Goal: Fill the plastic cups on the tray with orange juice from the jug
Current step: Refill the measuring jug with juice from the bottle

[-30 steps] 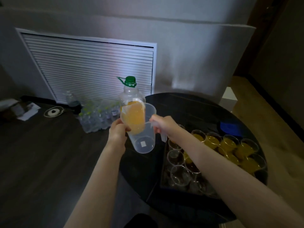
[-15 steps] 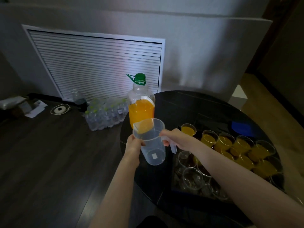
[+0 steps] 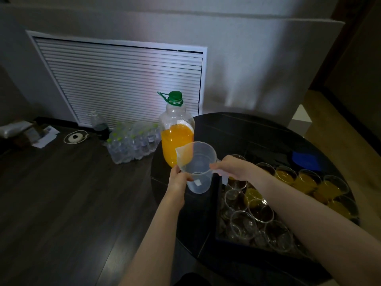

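Jug (image 3: 198,172) (empty) held between both hands (image 3: 178,180); upright.

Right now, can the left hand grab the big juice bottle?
Probably not yet: the left hand grips the empty jug, so it isn't free. The juice bottle stands just behind the jug, nothing else between.

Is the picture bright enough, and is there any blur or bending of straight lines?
Head view: dim overall; the juice bottle glows brightest, while the empty cups on the tray sink into shadow. A pale sheen lies on the wall vent. Wide-angle bending curves the wall edges. Focus is soft, slightly grainy.
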